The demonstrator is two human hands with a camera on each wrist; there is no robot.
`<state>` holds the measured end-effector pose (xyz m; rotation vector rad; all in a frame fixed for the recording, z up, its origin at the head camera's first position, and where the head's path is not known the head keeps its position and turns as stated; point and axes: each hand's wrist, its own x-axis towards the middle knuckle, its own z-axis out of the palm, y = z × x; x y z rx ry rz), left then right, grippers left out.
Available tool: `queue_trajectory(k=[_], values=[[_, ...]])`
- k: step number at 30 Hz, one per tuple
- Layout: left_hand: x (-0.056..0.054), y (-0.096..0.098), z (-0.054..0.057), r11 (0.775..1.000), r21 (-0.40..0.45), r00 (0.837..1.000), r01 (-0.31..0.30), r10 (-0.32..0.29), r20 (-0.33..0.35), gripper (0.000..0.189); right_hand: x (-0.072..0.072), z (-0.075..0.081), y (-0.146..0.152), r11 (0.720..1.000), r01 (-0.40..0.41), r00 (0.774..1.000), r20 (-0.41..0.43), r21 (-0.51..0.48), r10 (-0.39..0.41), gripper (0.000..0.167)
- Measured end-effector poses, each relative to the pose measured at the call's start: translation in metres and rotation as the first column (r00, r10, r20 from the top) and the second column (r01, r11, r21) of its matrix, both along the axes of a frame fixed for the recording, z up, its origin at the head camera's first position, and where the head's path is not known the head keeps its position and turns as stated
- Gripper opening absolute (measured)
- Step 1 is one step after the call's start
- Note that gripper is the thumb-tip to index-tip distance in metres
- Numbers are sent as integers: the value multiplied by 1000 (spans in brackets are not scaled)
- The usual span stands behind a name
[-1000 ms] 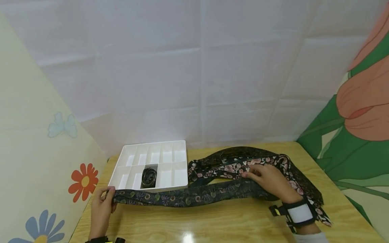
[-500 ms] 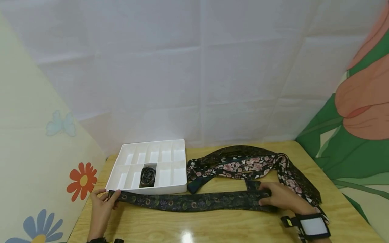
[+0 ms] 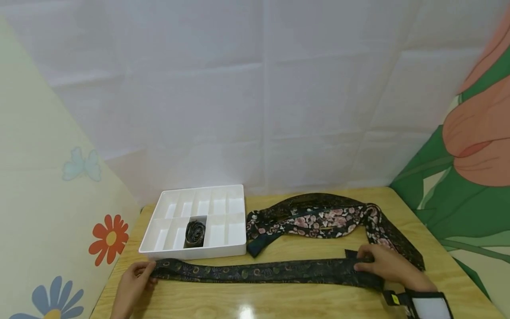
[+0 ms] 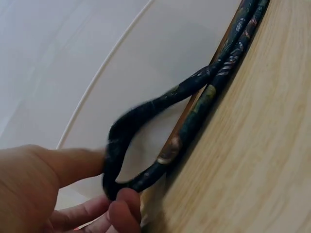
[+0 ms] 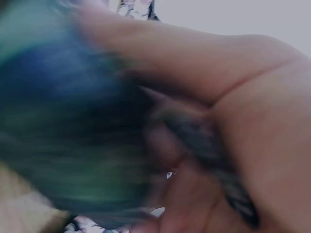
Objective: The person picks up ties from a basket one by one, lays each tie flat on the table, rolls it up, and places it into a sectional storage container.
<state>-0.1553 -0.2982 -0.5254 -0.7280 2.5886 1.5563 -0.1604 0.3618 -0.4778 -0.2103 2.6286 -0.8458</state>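
A dark necktie point(image 3: 259, 272) with small flower motifs is stretched sideways across the front of the table. My left hand point(image 3: 134, 282) pinches its left end between thumb and fingers. In the left wrist view this end of the necktie point(image 4: 121, 131) is a folded loop, doubled into two layers. At the other end my right hand point(image 3: 384, 266) grips the necktie, with a short dark tip sticking out behind the fingers. The right wrist view is blurred, but dark cloth point(image 5: 73, 131) runs into that hand.
Behind the necktie stands a white divided tray point(image 3: 191, 253); one front compartment holds a rolled dark necktie point(image 3: 195, 232). Pink-flowered and dark neckties point(image 3: 330, 219) lie heaped at the back right, one dark blue tip point(image 3: 259, 244) pointing forward. Walls border the table at the back and sides.
My right hand has moved right and toward the front, drawing the necktie away from the heap and straighter. My left hand has come slightly forward, so the necktie now lies in front of the tray.
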Motion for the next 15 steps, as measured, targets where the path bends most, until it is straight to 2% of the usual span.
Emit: queue_trajectory(k=[3,6,9,12,15], values=[[-2,-2,-2,1000,-14,1000,20,-20,-3,51,4,2,1,1000,2,998,-68,-32,-4,29],[-1,-2,-2,999,-31,1000,21,-21,-3,44,8,11,2,996,-19,994,-106,-88,10,31],[-1,-2,-1,996,-83,999,36,-35,21,56,11,19,2,987,-69,992,-114,-146,53,36],[-4,1,0,981,-167,995,97,-89,52,71,13,22,3,980,-96,990,-118,-172,76,40],[-5,2,0,960,-249,992,125,-115,54,65,10,16,8,986,-79,992,-107,-144,64,42]])
